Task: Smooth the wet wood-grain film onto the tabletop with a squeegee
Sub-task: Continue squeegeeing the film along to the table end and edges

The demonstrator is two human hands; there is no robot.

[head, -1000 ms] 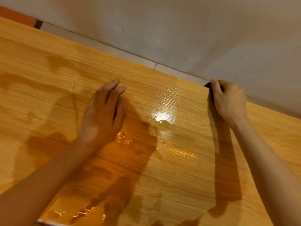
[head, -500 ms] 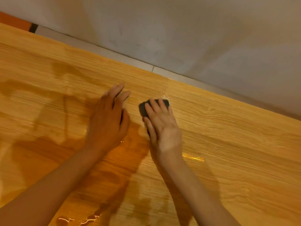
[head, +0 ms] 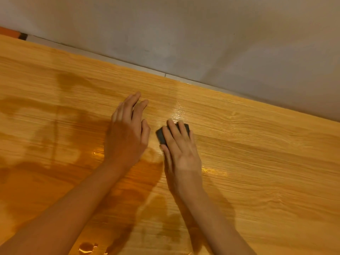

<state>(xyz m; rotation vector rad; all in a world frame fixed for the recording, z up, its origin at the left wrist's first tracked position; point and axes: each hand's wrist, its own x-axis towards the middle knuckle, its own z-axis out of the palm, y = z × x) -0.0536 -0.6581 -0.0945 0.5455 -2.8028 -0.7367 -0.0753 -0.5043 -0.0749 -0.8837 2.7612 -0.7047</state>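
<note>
A: Where is the squeegee (head: pixel 166 134) seen?

B: It is pressed flat on the wet wood-grain film (head: pixel 257 162) by the straight fingers of the right hand (head: pixel 181 153), near the middle.

A: And the left hand (head: pixel 127 137)?

B: It is laid flat and loose just beside it; nothing is held.

A: Is room left?

B: Bare film is seen out to the right. The back edge is met by the grey wall (head: pixel 202 34). No words can be read.

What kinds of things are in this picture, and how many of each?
Hands: 2, left hand and right hand
Squeegee: 1
Wood-grain film: 1
Wall: 1
Total: 5
</note>
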